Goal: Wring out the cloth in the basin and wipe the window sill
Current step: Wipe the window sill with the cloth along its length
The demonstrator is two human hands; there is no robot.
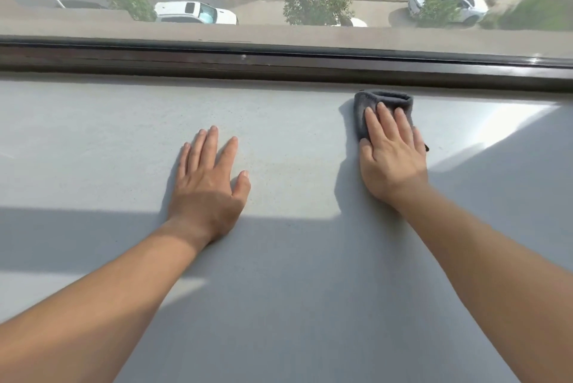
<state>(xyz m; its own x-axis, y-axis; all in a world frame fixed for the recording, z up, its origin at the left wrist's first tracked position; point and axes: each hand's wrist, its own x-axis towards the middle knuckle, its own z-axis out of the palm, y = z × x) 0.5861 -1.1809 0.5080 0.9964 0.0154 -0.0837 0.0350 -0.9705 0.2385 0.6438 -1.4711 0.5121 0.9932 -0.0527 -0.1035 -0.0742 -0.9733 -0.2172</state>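
A wide pale grey window sill (279, 122) fills the lower view. A folded dark grey cloth (381, 102) lies on it close to the window frame, right of centre. My right hand (390, 153) presses flat on the cloth, fingers pointing toward the glass and covering its near part. My left hand (210, 178) rests flat on the bare sill left of centre, fingers spread, holding nothing. The sill to the right of the cloth looks shiny. No basin is in view.
A dark brown window frame (279, 60) runs across the far edge of the sill. Behind the glass lie a street, trees and parked cars far below. Sunlight and shadow bands cross the sill.
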